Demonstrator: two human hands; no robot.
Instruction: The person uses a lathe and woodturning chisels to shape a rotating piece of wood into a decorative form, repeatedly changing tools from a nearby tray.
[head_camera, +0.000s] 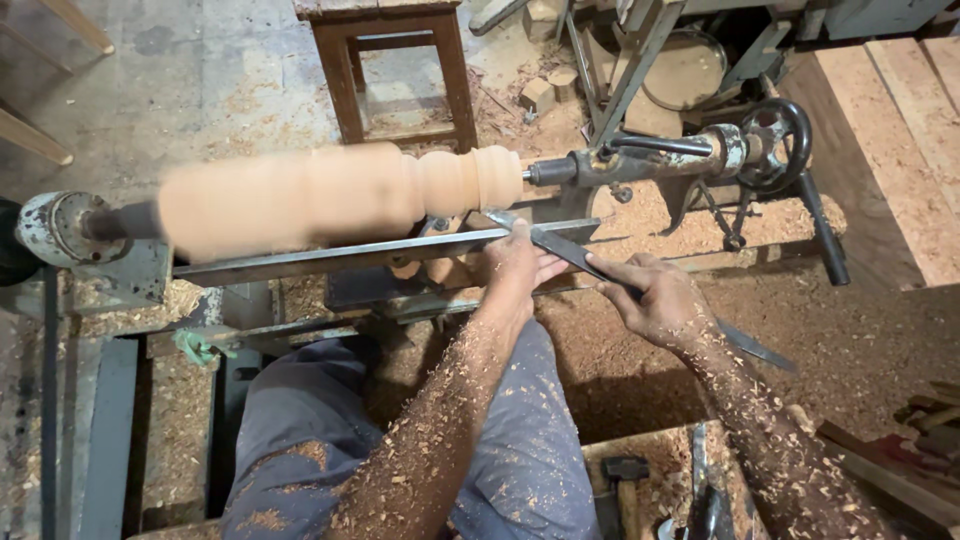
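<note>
A long pale wooden workpiece (330, 192) spins blurred on a lathe, with rounded beads cut near its right end. A flat metal tool rest (330, 257) runs along in front of it. My left hand (518, 268) presses a long flat metal chisel (570, 250) down on the rest, with the tip near the beaded end. My right hand (655, 300) grips the chisel farther back, and its blade sticks out behind the hand to the lower right. Both forearms are covered in wood shavings.
The tailstock (660, 160) with a black handwheel (778, 140) holds the right end; the headstock (60, 228) sits at left. A wooden stool (395, 60) stands beyond the lathe. Planks (890, 130) lie at right. A hammer (625, 475) and tools rest in a sawdust-filled box below.
</note>
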